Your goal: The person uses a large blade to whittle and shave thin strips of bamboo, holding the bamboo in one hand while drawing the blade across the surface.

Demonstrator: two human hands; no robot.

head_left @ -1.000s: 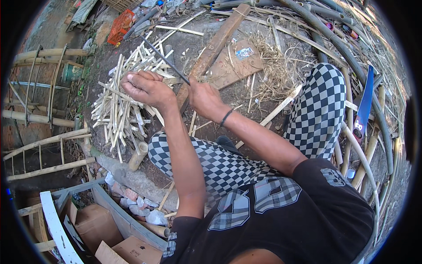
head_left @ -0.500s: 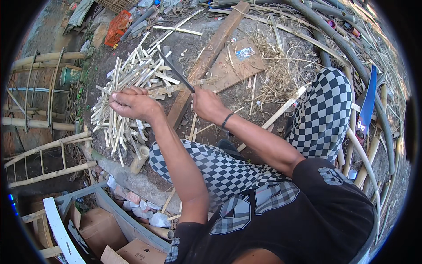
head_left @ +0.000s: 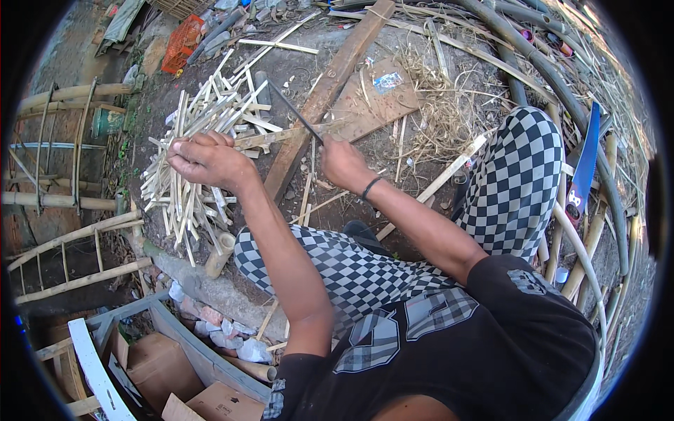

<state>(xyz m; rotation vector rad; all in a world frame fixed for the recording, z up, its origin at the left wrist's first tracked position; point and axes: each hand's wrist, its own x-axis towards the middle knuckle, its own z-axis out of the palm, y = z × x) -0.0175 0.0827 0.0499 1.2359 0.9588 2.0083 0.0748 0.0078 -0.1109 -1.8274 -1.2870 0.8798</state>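
Note:
My left hand is closed around one end of a pale bamboo strip. The strip points right and lies over a brown wooden beam. In my right fist is a knife with a long dark blade, angled up and to the left over the beam. Its handle is mostly hidden by my fingers. Below and around my left hand spreads a loose pile of split bamboo sticks.
Right of the beam lie a thin wooden board and curly bamboo shavings. A blue handsaw rests by my right knee among bamboo poles. An orange crate sits far left; cardboard boxes stand near left.
My right hand has drawn the knife a little to the right, away from the strip. The left hand keeps its hold on the bamboo strip and has barely moved.

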